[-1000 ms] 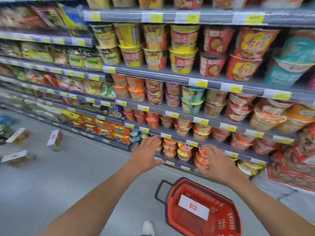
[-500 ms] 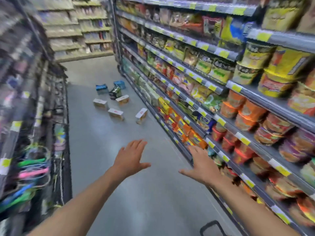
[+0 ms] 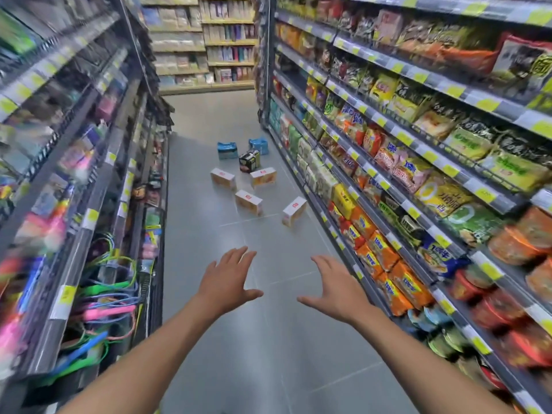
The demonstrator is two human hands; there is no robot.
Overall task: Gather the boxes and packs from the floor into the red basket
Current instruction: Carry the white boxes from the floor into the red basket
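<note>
Reaching out in front, the left hand and the right hand are both spread wide open with straight fingers, and they hold nothing. They hang over the grey floor, well short of the black pack, which sits in the middle of the spilled things. Four boxes with white tops lie on our side of the black pack. The nearest box is off to its right and the second box is straight in front of it. The third box is near its left and the fourth box is just beside it. One blue pack and another blue pack lie just past the black pack. The boxes look light and stiff, so I would hold one across its narrow sides. The packs look soft and slippery, so grab them round the middle. The red basket is not in sight.
</note>
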